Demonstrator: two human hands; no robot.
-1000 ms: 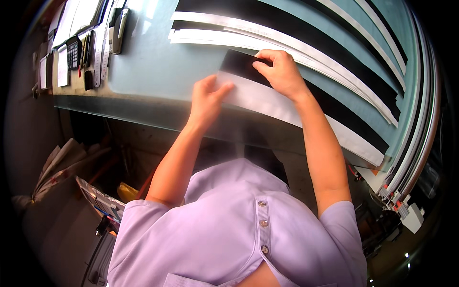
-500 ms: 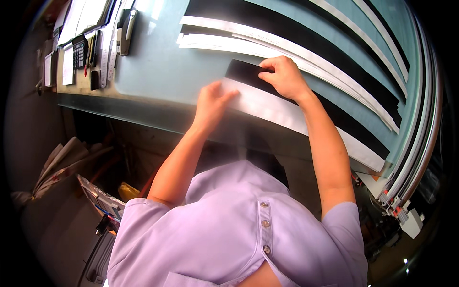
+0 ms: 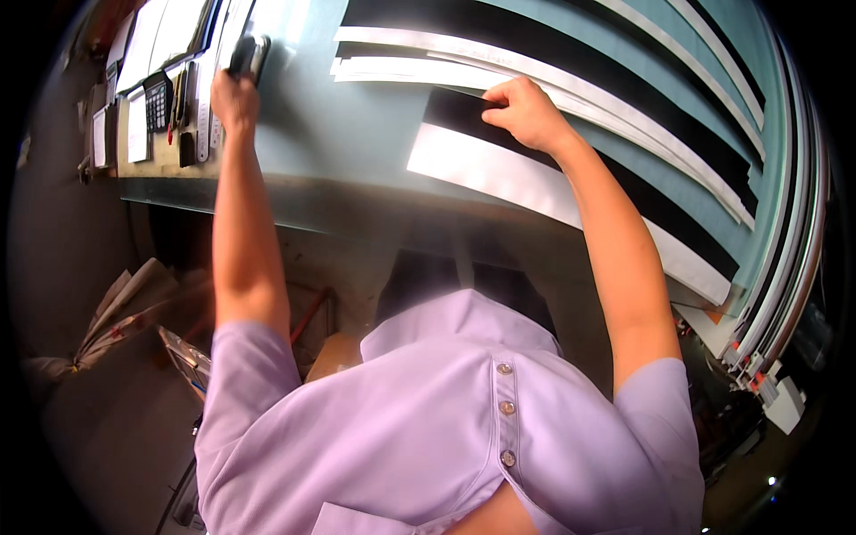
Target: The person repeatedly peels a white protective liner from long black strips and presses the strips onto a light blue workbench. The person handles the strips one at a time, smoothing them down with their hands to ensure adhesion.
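Note:
At the upper left my left hand point(image 3: 234, 102) is closed around the near end of a dark stapler point(image 3: 259, 59); its fingertips are partly hidden. My right hand point(image 3: 528, 114) pinches the top edge of a long black-and-white strip point(image 3: 499, 169) close to its left end. This strip slants down to the right, with its white band along the table's near edge. My right forearm crosses over it. Just beyond lie more long strips point(image 3: 446, 31), black and white, stacked and overlapping on the glass-like table point(image 3: 312, 134).
Left of the stapler are rulers point(image 3: 204, 116), a calculator point(image 3: 158, 100), pens and papers point(image 3: 183, 36). Long rails point(image 3: 789, 223) run along the right edge. A bundle of cloth point(image 3: 116, 312) hangs at the lower left, below the table edge.
My left hand has left the strip's left end, moved up and left, and taken hold of the stapler. My right hand keeps its pinch on the strip.

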